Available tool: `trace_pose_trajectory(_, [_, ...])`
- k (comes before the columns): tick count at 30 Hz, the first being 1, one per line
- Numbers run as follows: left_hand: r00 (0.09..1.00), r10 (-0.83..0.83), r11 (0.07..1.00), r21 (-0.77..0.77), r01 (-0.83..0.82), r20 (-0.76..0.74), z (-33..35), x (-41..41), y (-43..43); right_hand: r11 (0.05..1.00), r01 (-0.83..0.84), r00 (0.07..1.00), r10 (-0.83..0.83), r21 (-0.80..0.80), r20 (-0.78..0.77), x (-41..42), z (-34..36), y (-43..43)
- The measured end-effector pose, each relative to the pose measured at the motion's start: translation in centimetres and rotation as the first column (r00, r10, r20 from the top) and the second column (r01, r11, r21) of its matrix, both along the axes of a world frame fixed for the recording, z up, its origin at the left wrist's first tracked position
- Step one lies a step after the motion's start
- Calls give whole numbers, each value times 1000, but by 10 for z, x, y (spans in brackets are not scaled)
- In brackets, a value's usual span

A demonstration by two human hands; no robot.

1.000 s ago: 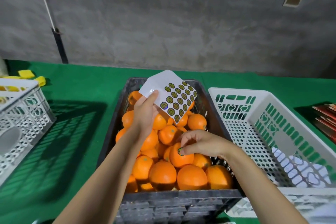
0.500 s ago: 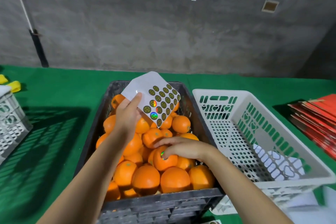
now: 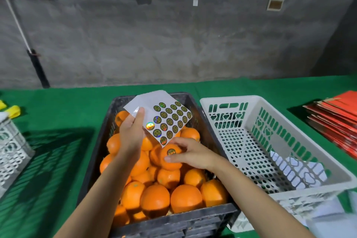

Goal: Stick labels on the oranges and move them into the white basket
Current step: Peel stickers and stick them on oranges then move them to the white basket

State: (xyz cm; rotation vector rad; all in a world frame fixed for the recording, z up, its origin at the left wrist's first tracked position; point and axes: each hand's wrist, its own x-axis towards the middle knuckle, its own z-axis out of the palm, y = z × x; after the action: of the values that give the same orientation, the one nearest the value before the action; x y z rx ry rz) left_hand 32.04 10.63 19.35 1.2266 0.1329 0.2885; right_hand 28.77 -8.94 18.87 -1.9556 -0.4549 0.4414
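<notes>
Now, going from big to small: a green felt-covered table (image 3: 58, 141) carries a black slatted plastic crate (image 3: 173, 222) heaped with loose round oranges (image 3: 154, 201), and just beside it on the right stands the white perforated plastic basket (image 3: 328, 170), which holds only a scrap of white paper. The left hand (image 3: 131, 133) pinches a white backing sheet of round dark-and-gold labels (image 3: 168, 120) above the crate, thumb on its face. The right hand (image 3: 193, 154) curls its fingers round one labelled orange (image 3: 171, 157), raised slightly above the heap, with a round sticker already showing on its skin. By my reading the sticking step is done for this fruit and the transfer is in hand. Next it calls for carrying the orange rightward over the crate's rim and setting it down in the white basket.
</notes>
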Motion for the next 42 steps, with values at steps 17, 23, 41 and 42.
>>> trace_pose_trajectory(17, [994, 47, 999, -10, -48, -96, 2, -1, 5, -230, 638, 632, -389, 735, -670, 21, 15, -28])
trace_pose_trajectory(23, [997, -81, 982, 171, 83, -15, 6, -16, -9, 600, 598, 593, -777, 530, 210, 11, 2, 0])
trace_pose_trajectory(41, [899, -429, 897, 76, 435, -85, -1, -14, -10, 889, 457, 477, -211, -35, 853, 5, -14, 8])
trace_pose_trajectory(42, [870, -489, 870, 40, 491, -64, -1, -13, -9, 885, 465, 451, -216, -22, 866, 5, -14, 8])
